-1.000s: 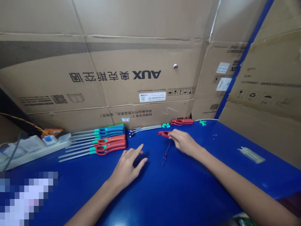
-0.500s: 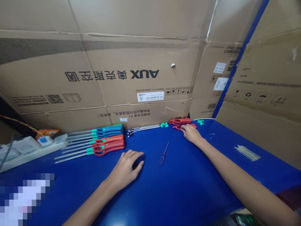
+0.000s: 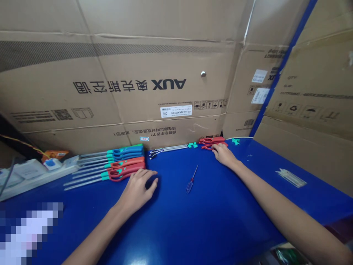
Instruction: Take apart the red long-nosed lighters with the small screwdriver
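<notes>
My left hand [image 3: 140, 188] hovers palm down, fingers apart and empty, beside the end of a row of long-nosed lighters. A red lighter [image 3: 124, 173] lies closest to it; blue lighters [image 3: 128, 152] lie behind, their metal tubes pointing left. My right hand [image 3: 224, 156] has its fingers on a red lighter handle [image 3: 206, 146], partly hidden by the hand. Another red handle [image 3: 212, 140] lies just behind it, against the cardboard. Between my hands a screwdriver [image 3: 190, 184] with a clear purple handle rests on the blue table.
Loose metal tubes with wires [image 3: 171, 149] and small green parts [image 3: 193, 145] line the cardboard wall [image 3: 165, 55]. More green parts [image 3: 235, 141] sit right of the red handles. A clear bundle of thin pieces [image 3: 291, 178] lies at right, a power strip [image 3: 35, 176] at left.
My left hand has shifted left and slightly away from me, towards the red lighters. My right hand has moved the front red handle slightly left and back, closer to the other one.
</notes>
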A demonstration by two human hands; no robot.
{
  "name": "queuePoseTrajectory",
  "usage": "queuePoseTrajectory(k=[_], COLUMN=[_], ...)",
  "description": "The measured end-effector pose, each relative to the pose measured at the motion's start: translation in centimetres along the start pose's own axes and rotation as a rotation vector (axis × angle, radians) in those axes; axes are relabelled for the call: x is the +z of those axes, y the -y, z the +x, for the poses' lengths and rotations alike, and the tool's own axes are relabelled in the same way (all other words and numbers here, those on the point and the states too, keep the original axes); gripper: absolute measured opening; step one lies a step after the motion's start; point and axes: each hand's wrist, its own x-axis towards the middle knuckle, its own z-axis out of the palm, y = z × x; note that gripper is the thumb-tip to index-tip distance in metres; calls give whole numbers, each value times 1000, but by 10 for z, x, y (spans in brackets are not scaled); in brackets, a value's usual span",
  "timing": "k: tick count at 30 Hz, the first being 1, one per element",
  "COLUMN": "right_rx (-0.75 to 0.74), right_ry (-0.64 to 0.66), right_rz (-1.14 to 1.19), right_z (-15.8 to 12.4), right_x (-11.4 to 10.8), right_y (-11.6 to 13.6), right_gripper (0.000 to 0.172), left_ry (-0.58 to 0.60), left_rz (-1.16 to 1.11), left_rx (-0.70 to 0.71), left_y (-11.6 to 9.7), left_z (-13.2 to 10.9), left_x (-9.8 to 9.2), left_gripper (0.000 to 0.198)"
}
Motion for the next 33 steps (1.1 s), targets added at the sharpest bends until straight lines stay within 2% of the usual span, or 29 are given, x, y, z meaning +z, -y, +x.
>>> queuePoseTrajectory(k=[3,6,9,12,15,17,21,24,28,31,33], right_rx=[-1,-12,-152,-387,-571,-636,-646,-618,-493,-400,-353], right_ry=[-6,-34,-28,62,162,212,261,272,213,151,134], right_rz=[28,67,139,221,276,303,329,386,486,587,671], right_z=[-1,-3,-11,-26,-42,-50,-55,-53,-45,-38,-35], right_x=[-2,-8,-15,-22,-26,-28,-31,-34,-40,-46,-50], right_y=[1,7,23,46,66,75,81,80,71,61,57], right_gripper=[25,26,24,26,37,36,20,11,13,10,9], left_ry=[-51,-70,-5,111,195,223,255,194,26,77,121], left_rz=[168,441,635,647,593,570,508,418,155,-31,-107], left_rx=[-36,-166,-319,-379,-392,-406,-400,-260,88,257,328], left_y=[7,11,16,23,33,40,50,46,12,-23,-40], left_z=[4,8,9,6,4,3,6,9,5,-3,-8], left_x=[-8,-24,-39,-46,-46,-46,-48,-46,-28,-11,-4], left_gripper=[22,20,23,24,23,22,18,15,20,25,22])
